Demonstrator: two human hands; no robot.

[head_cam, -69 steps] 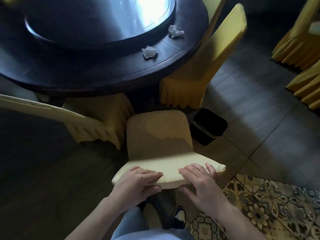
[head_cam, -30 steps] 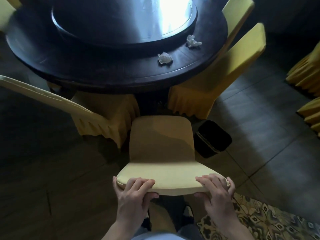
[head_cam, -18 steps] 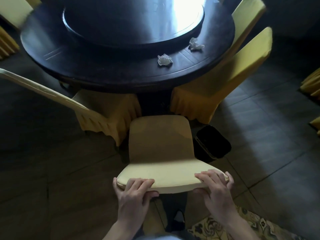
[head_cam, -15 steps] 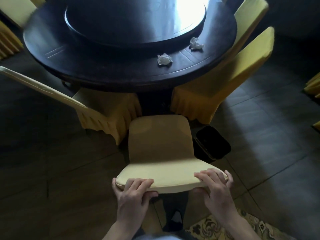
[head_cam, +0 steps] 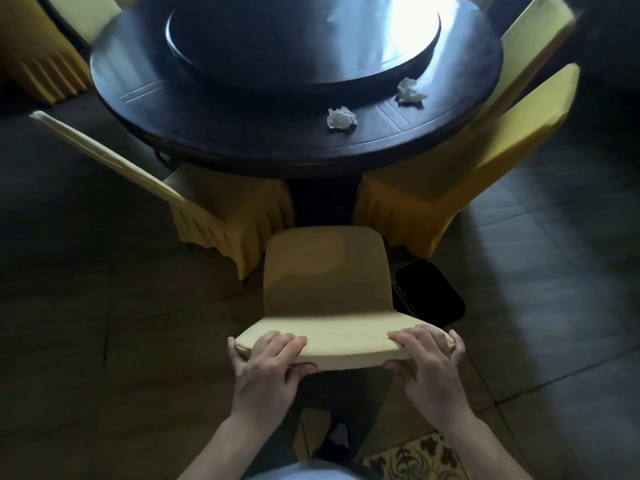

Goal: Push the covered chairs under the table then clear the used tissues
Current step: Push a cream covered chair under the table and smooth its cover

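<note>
A chair in a yellow cover point(head_cam: 327, 289) stands right in front of me, its back towards me and its seat short of the dark round table point(head_cam: 242, 133). My left hand point(head_cam: 268, 370) grips the left end of the backrest top, fingers over it and thumb behind. My right hand point(head_cam: 427, 367) grips the right end the same way. Two crumpled white tissues lie on the table's near rim: one tissue point(head_cam: 341, 117) near the middle, the other tissue point(head_cam: 410, 92) further right.
A covered chair point(head_cam: 221, 209) stands at the left and another covered chair point(head_cam: 460, 168) at the right, both with seats partly under the table. A black bin point(head_cam: 431, 292) sits on the floor just right of my chair. A turntable point(head_cam: 301, 39) tops the table. A patterned rug point(head_cam: 419, 459) lies at my feet.
My hands have slid apart to the two ends of the backrest. The table and chairs now sit further from me in view, and more of the table's left side shows.
</note>
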